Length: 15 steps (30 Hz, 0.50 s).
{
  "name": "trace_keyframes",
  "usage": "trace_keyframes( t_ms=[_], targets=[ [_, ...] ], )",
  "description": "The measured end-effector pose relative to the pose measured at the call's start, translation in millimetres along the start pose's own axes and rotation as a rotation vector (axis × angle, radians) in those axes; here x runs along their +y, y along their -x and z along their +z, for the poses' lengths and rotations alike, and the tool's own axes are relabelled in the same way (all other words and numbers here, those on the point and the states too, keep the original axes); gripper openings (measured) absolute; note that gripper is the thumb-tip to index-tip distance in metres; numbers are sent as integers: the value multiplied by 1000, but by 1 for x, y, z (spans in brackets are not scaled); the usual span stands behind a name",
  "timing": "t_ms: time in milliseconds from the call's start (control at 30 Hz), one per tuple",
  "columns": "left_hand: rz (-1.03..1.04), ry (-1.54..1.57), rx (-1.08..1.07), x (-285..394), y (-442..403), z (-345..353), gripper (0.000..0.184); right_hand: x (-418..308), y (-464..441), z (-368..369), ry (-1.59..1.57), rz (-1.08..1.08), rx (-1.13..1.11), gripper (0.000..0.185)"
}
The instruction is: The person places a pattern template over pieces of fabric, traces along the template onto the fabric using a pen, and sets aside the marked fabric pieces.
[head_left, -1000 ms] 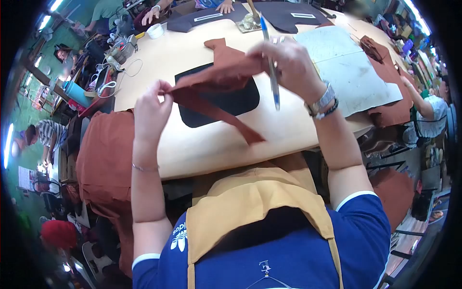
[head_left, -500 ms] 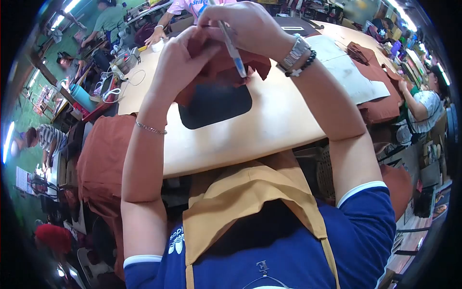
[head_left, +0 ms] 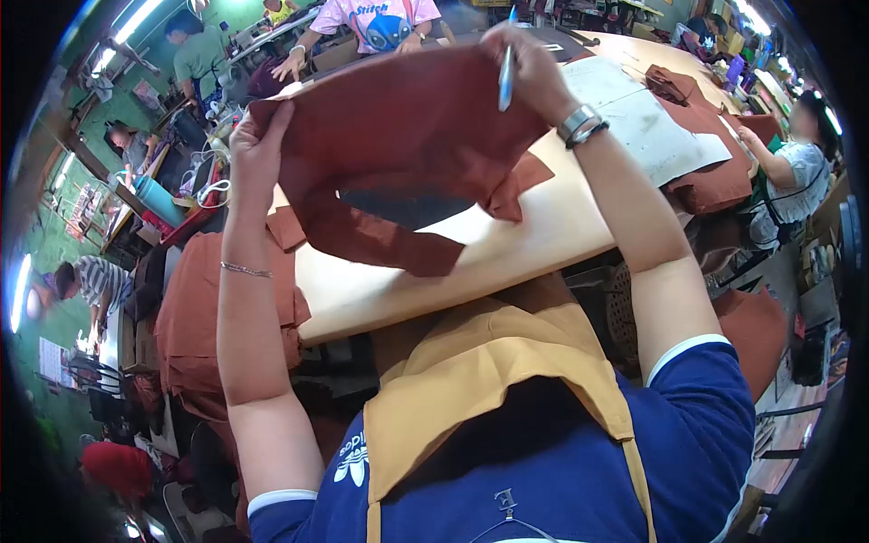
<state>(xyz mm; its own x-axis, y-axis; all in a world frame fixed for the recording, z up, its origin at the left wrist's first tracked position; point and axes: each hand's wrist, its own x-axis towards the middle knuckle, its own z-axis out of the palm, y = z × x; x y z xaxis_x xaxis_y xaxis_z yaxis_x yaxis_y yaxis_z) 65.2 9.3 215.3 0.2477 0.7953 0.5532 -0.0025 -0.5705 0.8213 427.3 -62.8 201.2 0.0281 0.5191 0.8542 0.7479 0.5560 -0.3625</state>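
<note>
A cut piece of rust-red fabric is stretched between my two hands above the table. My left hand grips its left corner, thumb on the near side. My right hand holds the right end and also keeps a pen between its fingers, tip pointing down. The fabric's lower part hangs in a curved strip with an opening. Through that opening shows a dark flat piece lying on the table, mostly hidden by the cloth.
The pale table spreads before me. Stacked rust-red fabric hangs at its left edge. A white pattern sheet lies on more red fabric at right. A person in a pink shirt stands opposite; another works at right.
The fabric has gone from bunched between my hands to spread wide. My left hand moved left, my right hand moved right, still with the pen.
</note>
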Motion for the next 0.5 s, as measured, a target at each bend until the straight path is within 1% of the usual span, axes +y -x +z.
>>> trace_keyframes(
  t_ms=[33,67,100,167,200,233,300,333,400,433,467,500],
  targets=[
    [-46,-34,13,-2,-2,-7,18,7,-15,-6,-67,-107,68,16],
    [-90,-66,26,-5,-3,-9,20,-5,-27,-13,-25,-67,79,7],
    [18,-63,-1,-8,-5,-7,23,-19,-37,-18,17,-25,91,10],
    [232,-64,-59,-14,-9,-1,28,-34,-48,-20,10,-12,-10,10],
    [190,-157,-61,5,-2,14,36,-40,-50,-19,5,2,-60,10],
    [162,-164,-65,15,4,31,32,-49,-52,-19,28,-3,-111,12],
    [209,-435,-160,-4,-5,35,27,-59,-49,-16,67,-11,-219,15],
    [170,-418,-129,-10,-4,37,24,-48,-49,-12,-14,-121,-212,23],
    [95,-393,-72,-5,-5,42,20,-49,-51,-23,185,-93,-394,26],
    [121,-392,-104,-4,-5,36,20,-48,-50,-30,284,-82,-483,27],
    [93,-399,-125,-11,-9,25,22,-43,-42,-32,255,-226,-409,28],
    [68,-405,-143,-17,-13,13,25,-35,-42,-38,324,-165,-547,27]
  ],
)
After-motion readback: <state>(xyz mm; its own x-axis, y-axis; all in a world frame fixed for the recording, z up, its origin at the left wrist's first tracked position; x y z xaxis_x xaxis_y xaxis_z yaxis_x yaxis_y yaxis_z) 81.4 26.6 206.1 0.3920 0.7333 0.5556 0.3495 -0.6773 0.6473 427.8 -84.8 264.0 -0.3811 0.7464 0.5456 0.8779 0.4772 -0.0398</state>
